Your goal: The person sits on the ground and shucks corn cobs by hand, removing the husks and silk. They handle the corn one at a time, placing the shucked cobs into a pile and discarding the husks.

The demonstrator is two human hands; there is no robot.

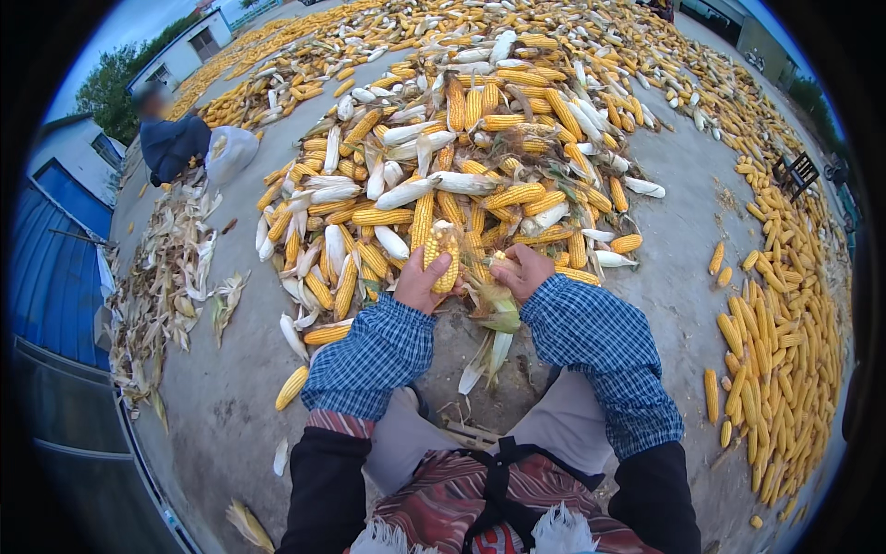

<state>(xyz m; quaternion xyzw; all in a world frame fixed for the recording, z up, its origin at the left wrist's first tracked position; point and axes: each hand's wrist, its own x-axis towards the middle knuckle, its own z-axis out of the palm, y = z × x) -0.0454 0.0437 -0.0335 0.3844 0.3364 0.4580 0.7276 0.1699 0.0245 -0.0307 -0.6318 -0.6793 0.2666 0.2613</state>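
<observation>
My left hand (418, 281) is closed around a yellow ear of corn (443, 257), held upright with its kernels bare. Close by on the right, my right hand (523, 270) grips a pale stub end (504, 262), with loose corn husk (504, 320) and silk hanging under it. Whether the stub belongs to another ear, I cannot tell. Both hands are over the near edge of a large pile of corn ears (415, 215), some bare and yellow, others in white husks. Checked blue sleeve covers reach my wrists.
Husked corn ears (782, 374) are heaped at the right. Stripped husks (163, 291) lie at the left, near a seated person (169, 138) beside a white sack (230, 154). A single ear (292, 388) rests on the concrete left of my knees. A dark chair (797, 173) stands far right.
</observation>
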